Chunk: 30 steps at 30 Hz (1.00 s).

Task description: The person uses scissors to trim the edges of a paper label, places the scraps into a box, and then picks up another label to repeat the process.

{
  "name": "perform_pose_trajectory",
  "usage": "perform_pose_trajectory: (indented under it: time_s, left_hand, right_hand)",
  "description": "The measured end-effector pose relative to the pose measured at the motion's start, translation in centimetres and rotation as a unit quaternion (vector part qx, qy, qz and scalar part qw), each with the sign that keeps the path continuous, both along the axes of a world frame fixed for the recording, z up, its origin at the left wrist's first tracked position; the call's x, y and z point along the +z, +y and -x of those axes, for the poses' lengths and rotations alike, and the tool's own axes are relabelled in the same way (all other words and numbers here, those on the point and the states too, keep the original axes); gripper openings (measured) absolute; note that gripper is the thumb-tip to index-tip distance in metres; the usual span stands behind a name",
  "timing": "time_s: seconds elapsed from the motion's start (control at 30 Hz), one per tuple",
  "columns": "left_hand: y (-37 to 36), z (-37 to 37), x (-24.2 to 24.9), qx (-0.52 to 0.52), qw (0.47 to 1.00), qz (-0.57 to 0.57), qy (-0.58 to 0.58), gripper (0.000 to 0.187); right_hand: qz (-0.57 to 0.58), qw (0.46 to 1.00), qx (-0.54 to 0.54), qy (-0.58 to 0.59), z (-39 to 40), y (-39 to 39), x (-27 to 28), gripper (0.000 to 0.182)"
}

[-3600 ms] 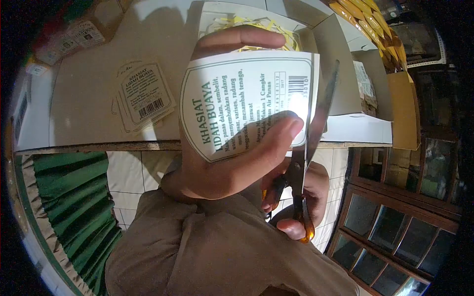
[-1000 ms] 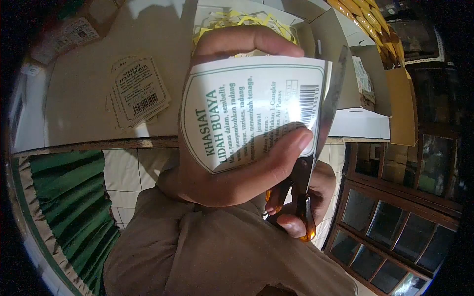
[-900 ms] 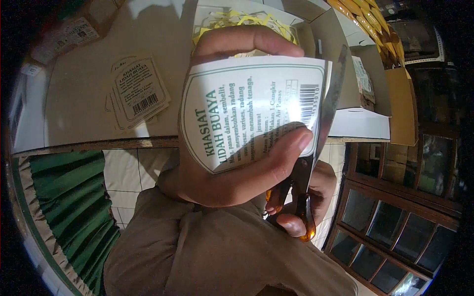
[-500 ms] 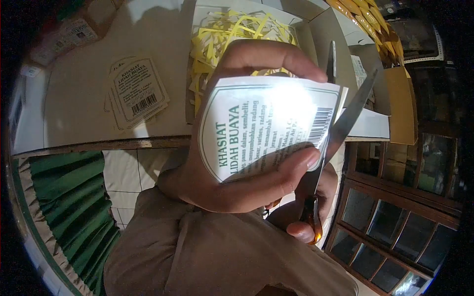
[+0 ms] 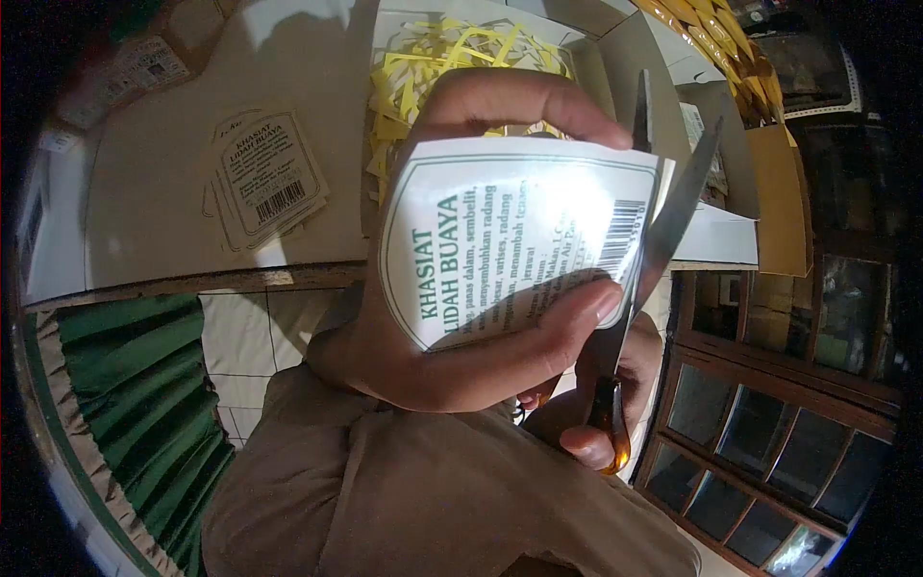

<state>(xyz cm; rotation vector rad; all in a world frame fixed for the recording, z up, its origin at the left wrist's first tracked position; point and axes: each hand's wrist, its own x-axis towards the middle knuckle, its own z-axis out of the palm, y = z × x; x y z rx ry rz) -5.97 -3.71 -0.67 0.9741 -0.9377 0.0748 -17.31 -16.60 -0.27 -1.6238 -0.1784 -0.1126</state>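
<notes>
My left hand (image 5: 481,370) grips a white printed label (image 5: 490,231) with a green border, thumb on its face and fingers curled behind and over its far edge. My right hand (image 5: 615,409) is closed on the amber handle of a pair of scissors (image 5: 663,240), partly hidden behind the label. The scissor blades stand apart, pointing up, at the label's right edge beside the barcode. On the table to the left lies a small stack of similar labels (image 5: 269,178). Behind my left hand, yellow and white paper strips (image 5: 461,48) fill a box.
The white table (image 5: 154,226) ends in a wooden edge in front of me. Several yellow packets (image 5: 711,43) lie at the back right, near a brown cardboard box (image 5: 781,202). Green pleated cloth (image 5: 144,385) hangs at the lower left. A wood-framed glass cabinet (image 5: 760,423) stands at the right.
The label, both hands and the scissors have shifted very slightly, the label a little upward and left. The grips look the same.
</notes>
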Motion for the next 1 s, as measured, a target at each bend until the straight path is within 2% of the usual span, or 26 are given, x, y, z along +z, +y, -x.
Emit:
perform_pose_trajectory:
  time_s: [0.27,0.47,0.53,0.67,0.73,0.87,0.93,1.0]
  left_hand:
    - [-0.3,0.0,-0.3,0.017,0.999,0.040,-0.013,0.062]
    - [-0.1,0.1,-0.2,0.011,1.000,0.022,0.006,0.064]
    - [-0.2,-0.3,-0.5,0.017,0.999,0.025,-0.034,0.064]
    - [0.0,-0.5,-0.7,0.040,0.997,0.003,-0.063,0.064]
    - [-0.1,-0.4,-0.6,0.031,0.998,0.012,-0.047,0.064]
    - [0.2,-0.3,-0.3,0.040,0.996,-0.033,-0.075,0.063]
    - [-0.3,0.9,0.1,-0.063,0.997,0.023,0.043,0.062]
    - [-0.4,1.0,0.3,-0.074,0.996,0.025,0.052,0.062]
  right_hand:
    - [-0.014,1.000,-0.004,0.006,0.1,0.3,0.1,0.062]
    - [-0.010,1.000,-0.017,0.005,0.1,0.2,0.1,0.061]
    - [0.025,0.999,0.032,0.003,-0.3,-0.2,0.4,0.060]
    - [0.041,0.999,0.012,0.019,-0.2,-0.2,0.5,0.059]
    - [0.068,0.996,0.045,-0.020,-0.3,-0.5,0.3,0.061]
    - [0.021,1.000,0.016,-0.002,-0.6,0.2,0.3,0.064]
    - [-0.011,0.994,-0.002,-0.112,-1.2,0.4,0.2,0.068]
    - [-0.025,0.992,-0.003,-0.123,-1.5,0.5,0.0,0.069]
